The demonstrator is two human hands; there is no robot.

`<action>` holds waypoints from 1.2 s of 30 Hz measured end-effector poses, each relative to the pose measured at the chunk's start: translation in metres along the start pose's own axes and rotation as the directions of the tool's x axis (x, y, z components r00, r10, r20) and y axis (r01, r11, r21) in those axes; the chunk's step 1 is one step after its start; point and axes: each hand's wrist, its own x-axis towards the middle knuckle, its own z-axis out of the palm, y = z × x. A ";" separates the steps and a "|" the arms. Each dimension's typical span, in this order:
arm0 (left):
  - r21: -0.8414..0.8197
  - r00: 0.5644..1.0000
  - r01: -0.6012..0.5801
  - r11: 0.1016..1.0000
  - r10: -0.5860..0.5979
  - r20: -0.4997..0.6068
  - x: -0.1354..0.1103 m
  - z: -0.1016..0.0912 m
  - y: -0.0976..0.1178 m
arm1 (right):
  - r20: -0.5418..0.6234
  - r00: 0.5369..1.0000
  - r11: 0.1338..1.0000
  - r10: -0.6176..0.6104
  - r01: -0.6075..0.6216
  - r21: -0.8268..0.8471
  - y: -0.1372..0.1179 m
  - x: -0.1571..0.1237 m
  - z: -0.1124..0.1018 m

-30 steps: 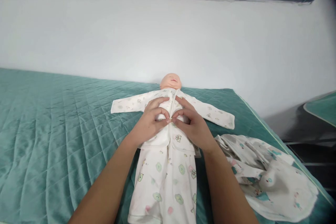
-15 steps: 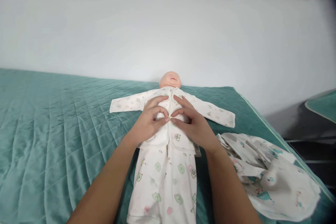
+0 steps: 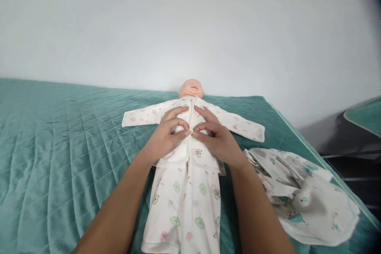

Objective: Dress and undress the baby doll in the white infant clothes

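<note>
On the chest of a baby doll (image 3: pixel 191 88), a white printed top (image 3: pixel 195 152) is being pinched along its front opening by both hands. The left hand (image 3: pixel 165 141) is curled, thumb and forefinger closed on the left edge of the opening. The right hand (image 3: pixel 218 143) mirrors it on the right edge, its other fingers spread over the cloth. Between the two sets of fingertips, which touch, a small pale fastener (image 3: pixel 191 131) is gripped; it may be a snap, though it is too small to tell. The doll is laid on its back near the far edge of the bed, head toward the wall (image 3: pixel 190 39), with the sleeves of the top stretched out to either side. Matching printed trousers (image 3: pixel 186 206) are worn below the top and run toward the camera between the forearms. A teal quilted cover (image 3: pixel 65 143) is spread over the bed. To the right of the doll, near the bed's edge, a loose heap of printed baby clothes (image 3: pixel 303 198) is seen.
</note>
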 end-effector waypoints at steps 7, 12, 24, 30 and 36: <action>0.025 0.999 -0.037 0.999 0.037 0.022 0.000 -0.001 -0.003 | -0.037 0.999 1.000 -0.006 0.006 -0.012 -0.001 0.001 0.003; 0.022 0.998 -0.051 0.998 0.051 0.031 0.001 -0.002 -0.005 | -0.087 0.996 1.000 -0.016 0.015 -0.014 0.001 0.001 0.008; -0.064 0.996 -0.022 0.998 0.027 0.080 0.002 -0.004 -0.010 | -0.161 0.983 0.995 0.087 -0.079 0.053 -0.008 0.003 0.013; -0.062 0.999 -0.026 0.998 0.029 0.047 0.002 -0.001 -0.007 | -0.164 0.984 0.997 0.074 -0.068 0.044 -0.007 0.003 0.013; 0.007 0.999 -0.047 0.999 0.047 0.015 0.001 0.004 -0.003 | -0.159 0.986 0.998 0.058 -0.059 -0.001 -0.007 0.003 0.013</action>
